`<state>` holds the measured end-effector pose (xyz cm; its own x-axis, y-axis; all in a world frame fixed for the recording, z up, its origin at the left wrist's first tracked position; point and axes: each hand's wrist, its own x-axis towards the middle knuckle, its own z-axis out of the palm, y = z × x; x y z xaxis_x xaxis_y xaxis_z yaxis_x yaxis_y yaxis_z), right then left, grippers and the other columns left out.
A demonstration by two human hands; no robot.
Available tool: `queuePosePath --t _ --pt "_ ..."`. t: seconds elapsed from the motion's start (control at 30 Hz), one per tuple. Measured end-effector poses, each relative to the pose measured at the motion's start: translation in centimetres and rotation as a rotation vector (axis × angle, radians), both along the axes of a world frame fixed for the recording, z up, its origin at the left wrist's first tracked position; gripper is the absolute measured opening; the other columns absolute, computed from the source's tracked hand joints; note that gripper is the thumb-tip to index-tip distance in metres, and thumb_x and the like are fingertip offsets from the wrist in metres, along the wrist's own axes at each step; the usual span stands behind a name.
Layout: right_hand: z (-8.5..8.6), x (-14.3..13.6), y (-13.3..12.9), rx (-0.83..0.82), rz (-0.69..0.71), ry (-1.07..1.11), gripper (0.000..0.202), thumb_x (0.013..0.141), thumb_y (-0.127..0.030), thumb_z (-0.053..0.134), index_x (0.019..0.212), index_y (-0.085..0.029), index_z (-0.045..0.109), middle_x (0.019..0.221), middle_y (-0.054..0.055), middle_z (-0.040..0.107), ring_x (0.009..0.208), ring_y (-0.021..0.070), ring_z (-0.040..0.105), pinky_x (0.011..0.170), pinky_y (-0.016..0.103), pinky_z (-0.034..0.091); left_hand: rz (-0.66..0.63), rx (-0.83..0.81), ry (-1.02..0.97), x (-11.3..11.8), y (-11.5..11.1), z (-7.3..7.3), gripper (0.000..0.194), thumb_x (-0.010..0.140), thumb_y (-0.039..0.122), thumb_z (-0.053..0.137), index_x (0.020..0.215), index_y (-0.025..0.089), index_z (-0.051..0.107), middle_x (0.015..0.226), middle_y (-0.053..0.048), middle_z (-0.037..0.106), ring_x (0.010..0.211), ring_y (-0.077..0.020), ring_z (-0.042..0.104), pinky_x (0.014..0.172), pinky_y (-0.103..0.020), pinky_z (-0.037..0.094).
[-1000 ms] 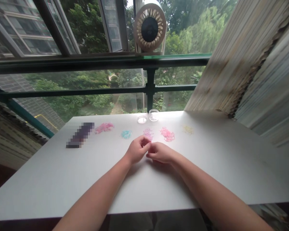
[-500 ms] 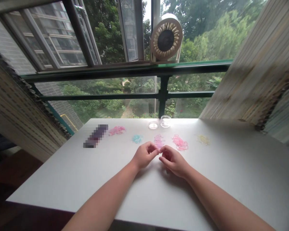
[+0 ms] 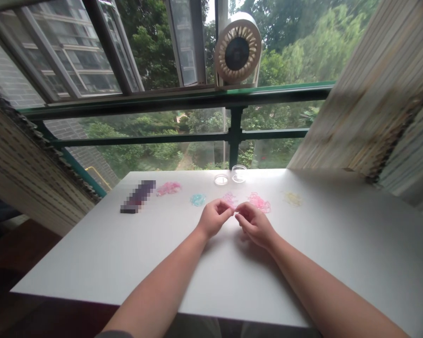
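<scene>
My left hand (image 3: 215, 218) and my right hand (image 3: 255, 224) meet fingertip to fingertip above the white table (image 3: 134, 256). The left thumb and fingers are pinched together; whatever they hold is too small to make out. My right fingers curl in a loose pinch at the same spot, and I cannot make out anything between them. Just behind the hands lies a pile of lilac loops (image 3: 229, 199), partly covered by the fingers. Pink loops (image 3: 259, 202) lie beyond my right hand, and light-blue loops (image 3: 198, 200) lie beyond my left.
Yellow loops (image 3: 293, 198) lie farther right, and a darker pink pile (image 3: 168, 188) sits at the left beside a blurred-out dark object (image 3: 138, 197). A clear round container (image 3: 238, 174) and a flat round lid (image 3: 221, 180) stand at the back edge. A fan (image 3: 237, 51) sits on the window ledge.
The head view has shifted slightly, so the scene sits a little higher and more to the left. Both hands stay together at the fingertips, with a small change in finger position.
</scene>
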<state>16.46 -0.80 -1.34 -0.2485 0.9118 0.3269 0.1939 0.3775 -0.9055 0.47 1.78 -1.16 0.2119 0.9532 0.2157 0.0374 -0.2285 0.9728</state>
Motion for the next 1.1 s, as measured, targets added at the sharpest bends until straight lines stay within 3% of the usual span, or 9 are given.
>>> queuePosePath --t 0.3,0.43,0.6,0.8,1.1 --pt "0.3 0.2 0.0 0.031 -0.023 -0.099 0.007 0.082 -0.024 0.053 0.078 -0.018 0.054 0.064 -0.002 0.052 0.052 0.0090 0.045 0.049 0.023 0.036 -0.056 0.016 0.031 -1.0 -1.0 0.2 0.018 0.075 0.031 0.064 0.075 0.014 0.057 0.069 -0.002 0.063 0.065 -0.0122 0.058 0.063 -0.024 0.045" --pt "0.3 0.3 -0.1 0.035 -0.031 -0.098 0.008 0.083 -0.023 0.052 0.078 -0.017 0.055 0.060 -0.002 0.051 0.050 0.0088 0.043 0.048 0.022 0.035 -0.056 0.061 0.075 -1.5 -1.1 0.1 0.016 0.082 0.030 0.056 0.083 0.014 0.059 0.074 -0.004 0.064 0.069 -0.0131 0.059 0.065 -0.025 0.046" --pt "0.5 0.4 -0.2 0.062 -0.040 -0.093 0.006 0.081 -0.021 0.053 0.077 -0.017 0.056 0.060 -0.002 0.051 0.050 0.0088 0.043 0.048 0.022 0.034 -0.078 0.145 0.154 -2.0 -1.1 0.0 0.015 0.080 0.024 0.056 0.090 0.015 0.061 0.083 -0.005 0.065 0.077 -0.0154 0.061 0.069 -0.026 0.047" --pt "0.4 0.3 -0.2 0.095 -0.050 -0.120 0.006 0.080 -0.022 0.054 0.077 -0.017 0.057 0.063 -0.001 0.054 0.053 0.0094 0.044 0.050 0.022 0.036 -0.086 0.203 0.287 -1.9 -1.5 0.5 0.015 0.078 0.028 0.061 0.086 0.015 0.063 0.078 -0.004 0.065 0.068 -0.0127 0.057 0.062 -0.023 0.044" --pt "0.6 0.2 -0.3 0.094 -0.031 -0.135 0.005 0.079 -0.022 0.054 0.078 -0.018 0.056 0.063 -0.002 0.053 0.053 0.0094 0.045 0.050 0.022 0.036 -0.051 0.212 0.292 -1.9 -1.4 0.6 0.016 0.078 0.031 0.060 0.078 0.015 0.064 0.071 -0.003 0.064 0.062 -0.0113 0.054 0.057 -0.022 0.042"
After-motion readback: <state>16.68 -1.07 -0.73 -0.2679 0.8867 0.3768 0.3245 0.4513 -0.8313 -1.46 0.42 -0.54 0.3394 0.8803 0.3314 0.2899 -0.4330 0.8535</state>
